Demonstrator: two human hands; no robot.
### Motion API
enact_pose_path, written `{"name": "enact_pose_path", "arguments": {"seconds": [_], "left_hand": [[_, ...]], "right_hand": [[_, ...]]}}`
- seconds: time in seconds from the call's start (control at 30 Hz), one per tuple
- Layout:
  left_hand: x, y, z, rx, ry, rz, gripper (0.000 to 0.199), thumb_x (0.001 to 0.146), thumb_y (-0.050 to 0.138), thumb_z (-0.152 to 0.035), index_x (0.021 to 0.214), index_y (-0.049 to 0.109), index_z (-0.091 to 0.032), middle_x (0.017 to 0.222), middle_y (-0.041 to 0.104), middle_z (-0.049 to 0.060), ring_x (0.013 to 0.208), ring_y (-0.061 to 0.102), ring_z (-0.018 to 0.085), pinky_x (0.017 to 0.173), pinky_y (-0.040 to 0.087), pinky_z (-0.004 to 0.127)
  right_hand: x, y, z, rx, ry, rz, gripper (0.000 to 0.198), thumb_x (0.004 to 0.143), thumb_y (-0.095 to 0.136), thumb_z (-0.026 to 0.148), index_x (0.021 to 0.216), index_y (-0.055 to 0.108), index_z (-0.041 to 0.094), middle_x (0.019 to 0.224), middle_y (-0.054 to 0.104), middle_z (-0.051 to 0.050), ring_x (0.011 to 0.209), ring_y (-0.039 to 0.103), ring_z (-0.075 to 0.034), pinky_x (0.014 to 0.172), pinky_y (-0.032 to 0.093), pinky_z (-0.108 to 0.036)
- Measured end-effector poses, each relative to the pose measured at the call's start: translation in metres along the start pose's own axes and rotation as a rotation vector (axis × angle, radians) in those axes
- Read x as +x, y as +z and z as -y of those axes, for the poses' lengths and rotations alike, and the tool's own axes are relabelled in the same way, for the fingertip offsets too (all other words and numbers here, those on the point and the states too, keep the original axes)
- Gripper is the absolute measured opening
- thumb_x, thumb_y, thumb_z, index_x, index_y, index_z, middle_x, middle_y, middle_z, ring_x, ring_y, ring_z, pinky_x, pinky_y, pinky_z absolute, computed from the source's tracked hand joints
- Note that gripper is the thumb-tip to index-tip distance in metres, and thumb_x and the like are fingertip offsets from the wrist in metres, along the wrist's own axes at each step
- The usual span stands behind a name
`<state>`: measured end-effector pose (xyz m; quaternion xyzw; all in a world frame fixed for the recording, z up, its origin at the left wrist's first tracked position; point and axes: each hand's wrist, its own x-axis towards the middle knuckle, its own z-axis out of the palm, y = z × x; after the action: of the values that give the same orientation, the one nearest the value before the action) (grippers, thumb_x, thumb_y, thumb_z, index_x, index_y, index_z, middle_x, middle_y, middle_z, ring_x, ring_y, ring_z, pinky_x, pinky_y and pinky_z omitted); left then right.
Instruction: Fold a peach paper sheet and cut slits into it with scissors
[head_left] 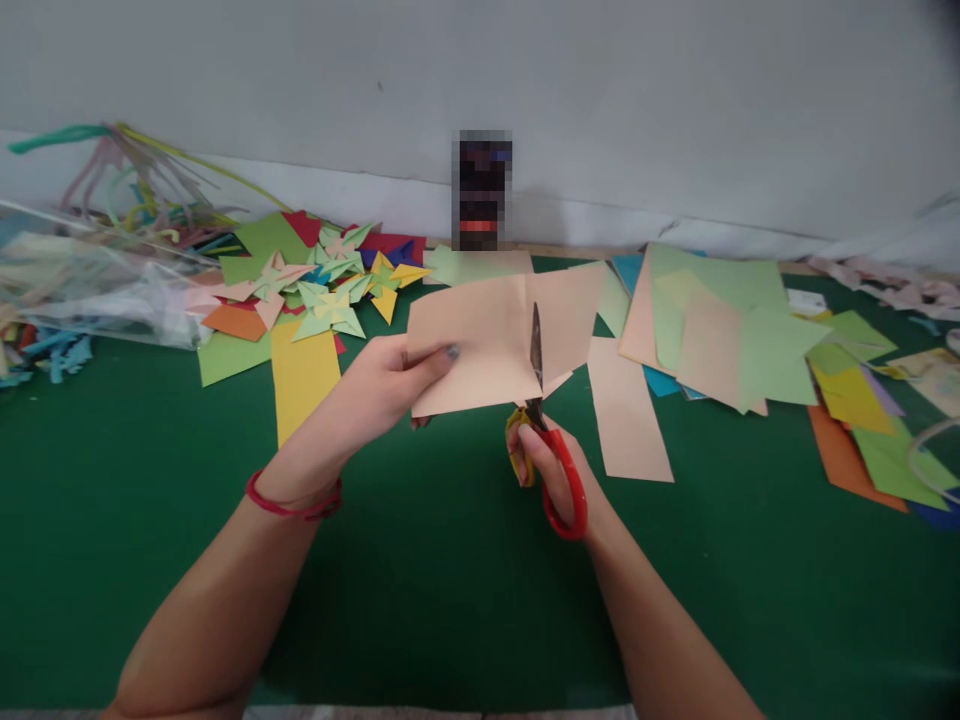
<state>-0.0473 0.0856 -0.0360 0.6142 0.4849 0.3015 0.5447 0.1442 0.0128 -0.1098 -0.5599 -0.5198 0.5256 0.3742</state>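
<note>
My left hand (405, 375) pinches the left part of a peach sheet of paper (480, 340), thumb on top and fingers underneath. A vertical crease runs down the sheet, right of its middle. My right hand (551, 460) grips a pair of scissors (568, 490) with a red handle loop; yellow shows on the other loop. The blades are parted at the sheet's lower edge, close to the crease, one blade in front of the paper. A peach paper strip (630, 410) lies on the table to the right of the sheet.
Folded paper stars (330, 305) and coloured sheets lie at left, beside a clear plastic bag (112, 290). A yellow strip (304, 380) is near my left forearm. Green and peach sheets (712, 320) overlap at right. A blurred-out dark object (482, 190) stands against the wall.
</note>
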Motion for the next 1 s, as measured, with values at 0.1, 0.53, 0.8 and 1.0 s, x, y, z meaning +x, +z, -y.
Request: {"name": "enact_pose_path", "arguments": {"seconds": [0.1, 0.53, 0.8, 1.0], "left_hand": [[-0.0009, 0.0007, -0.0007, 0.013, -0.015, 0.015, 0.026, 0.081, 0.054, -0.036, 0.068, 0.063, -0.016, 0.048, 0.052, -0.001, 0.037, 0.043, 0.008, 0.034, 0.031, 0.017], [-0.0032, 0.0012, -0.0067, 0.108, -0.062, 0.061, 0.03, 0.083, 0.05, -0.038, 0.07, 0.062, -0.014, 0.046, 0.048, -0.003, 0.039, 0.041, 0.007, 0.037, 0.032, 0.017], [-0.0031, 0.001, -0.0076, 0.118, -0.068, 0.061, 0.029, 0.083, 0.049, -0.037, 0.071, 0.062, -0.014, 0.045, 0.046, -0.003, 0.038, 0.041, 0.008, 0.036, 0.031, 0.017], [-0.0027, 0.0007, -0.0055, 0.113, -0.063, 0.055, 0.029, 0.083, 0.05, -0.038, 0.07, 0.061, -0.015, 0.044, 0.046, -0.003, 0.038, 0.041, 0.008, 0.036, 0.03, 0.016]], "right_hand": [[-0.0014, 0.0009, 0.0042, 0.001, 0.029, -0.033, 0.038, 0.086, 0.041, 0.056, 0.074, 0.046, 0.021, 0.056, 0.045, 0.003, 0.048, 0.046, -0.012, 0.049, 0.041, -0.026], [-0.0044, 0.0034, -0.0019, -0.013, 0.027, -0.114, 0.04, 0.086, 0.04, 0.057, 0.07, 0.046, 0.02, 0.057, 0.045, 0.003, 0.043, 0.048, -0.01, 0.041, 0.043, -0.023], [-0.0046, 0.0047, -0.0033, -0.03, 0.026, -0.137, 0.041, 0.086, 0.04, 0.057, 0.069, 0.046, 0.02, 0.055, 0.044, 0.004, 0.041, 0.048, -0.01, 0.039, 0.043, -0.022], [-0.0029, 0.0035, -0.0038, -0.047, -0.015, -0.118, 0.04, 0.086, 0.039, 0.057, 0.071, 0.044, 0.02, 0.054, 0.043, 0.004, 0.041, 0.045, -0.009, 0.04, 0.04, -0.023]]}}
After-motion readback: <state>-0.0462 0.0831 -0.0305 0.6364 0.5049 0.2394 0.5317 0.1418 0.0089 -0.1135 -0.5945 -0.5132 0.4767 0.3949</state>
